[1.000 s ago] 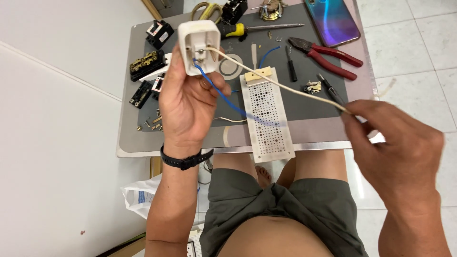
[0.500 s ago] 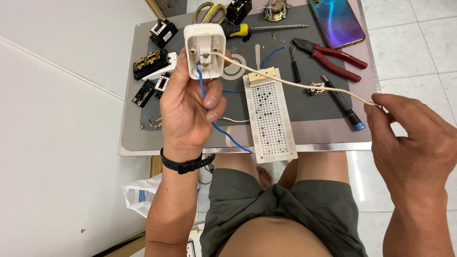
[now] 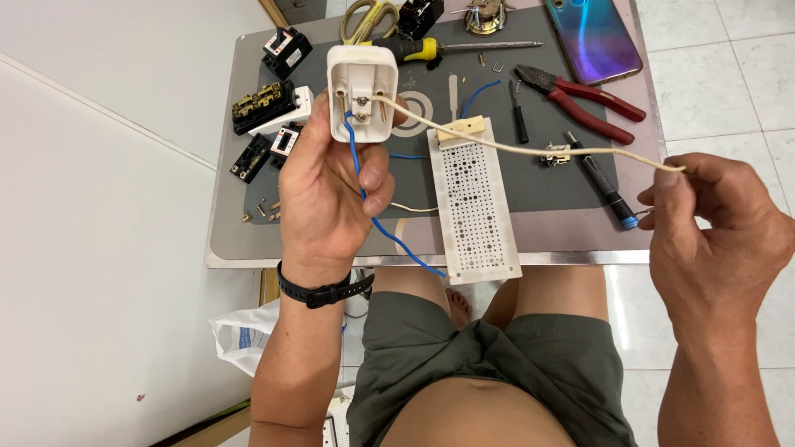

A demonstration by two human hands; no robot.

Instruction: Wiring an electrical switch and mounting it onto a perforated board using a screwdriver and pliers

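Note:
My left hand holds up a white plastic socket housing with its open back and brass terminals facing me. A blue wire runs down from it past my thumb. A cream wire stretches taut from the housing's right terminal across to my right hand, which pinches its far end between thumb and forefinger. A black band sits on my left wrist.
On the grey table mat lie a white perforated board, red pliers, a yellow-handled screwdriver, a blue-tipped tester, a phone, black switch parts and small screws. A plastic bag lies on the floor.
My right hand has drawn the cream wire farther right and upward, pulling it straighter. My left hand holds the housing slightly lower and closer.

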